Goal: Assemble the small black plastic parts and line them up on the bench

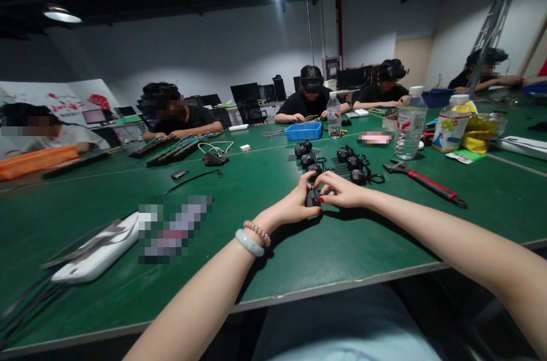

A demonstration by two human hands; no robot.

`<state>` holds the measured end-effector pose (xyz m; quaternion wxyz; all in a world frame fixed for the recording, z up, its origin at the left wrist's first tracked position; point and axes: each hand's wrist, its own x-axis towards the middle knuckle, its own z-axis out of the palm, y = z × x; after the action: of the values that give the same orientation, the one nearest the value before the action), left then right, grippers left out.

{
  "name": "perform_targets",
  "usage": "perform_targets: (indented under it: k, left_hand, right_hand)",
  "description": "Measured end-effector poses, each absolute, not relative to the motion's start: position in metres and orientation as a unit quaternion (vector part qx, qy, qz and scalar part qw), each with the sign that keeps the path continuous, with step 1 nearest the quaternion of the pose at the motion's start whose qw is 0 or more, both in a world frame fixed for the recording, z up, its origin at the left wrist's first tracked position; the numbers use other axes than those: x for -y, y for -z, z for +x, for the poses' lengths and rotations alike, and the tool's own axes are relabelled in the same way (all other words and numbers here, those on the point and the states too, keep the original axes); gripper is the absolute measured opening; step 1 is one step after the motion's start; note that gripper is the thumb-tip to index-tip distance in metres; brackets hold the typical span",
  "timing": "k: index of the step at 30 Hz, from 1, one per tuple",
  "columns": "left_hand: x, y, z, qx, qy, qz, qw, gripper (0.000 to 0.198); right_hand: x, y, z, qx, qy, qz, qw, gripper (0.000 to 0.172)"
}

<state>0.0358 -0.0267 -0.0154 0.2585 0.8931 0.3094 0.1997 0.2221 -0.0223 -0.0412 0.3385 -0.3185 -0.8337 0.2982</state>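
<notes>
- left hand and right hand both pinching one small black part
- more black parts just beyond, on the green worktop
- wrench off to the right

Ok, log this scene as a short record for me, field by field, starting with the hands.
Left hand: thumb and fingers around a small black part
Right hand: fingertips at the same part; exact grip unclear
Surface: green table
Beyond the hands: similar black parts, in two groups
Right side: adjustable wrench with red-and-black handle, lying flat
Behind the wrench: large clear bottle, upright
Farther back: blue tray
</notes>
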Motion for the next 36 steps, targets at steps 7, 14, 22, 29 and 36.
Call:
perform_targets:
  k: [7, 14, 22, 29, 36]
  left_hand:
    - [0.0262, 0.0152, 0.0356, -0.309, -0.203, 0.895, 0.252, 0.081]
    - [0.0275, 0.0135, 0.0358, -0.31, -0.197, 0.895, 0.253, 0.081]
    - [0.0275, 0.0137, 0.036, -0.313, -0.198, 0.894, 0.251, 0.081]
    - [0.0272, 0.0134, 0.0358, -0.316, -0.195, 0.893, 0.255, 0.081]
    - [0.0284, 0.0124, 0.0357, -0.319, -0.192, 0.892, 0.256, 0.081]
  right_hand:
    - [0.021, 0.0414, 0.2219, 0.835, -0.291, -0.324, 0.336, 0.028]
    - [0.0216, 0.0413, 0.221, 0.834, -0.289, -0.316, 0.348, 0.025]
    - [0.02, 0.0424, 0.2207, 0.833, -0.28, -0.328, 0.346, 0.024]
    - [0.0199, 0.0423, 0.2203, 0.832, -0.277, -0.339, 0.339, 0.022]
    - [0.0197, 0.043, 0.2193, 0.829, -0.282, -0.341, 0.342, 0.022]
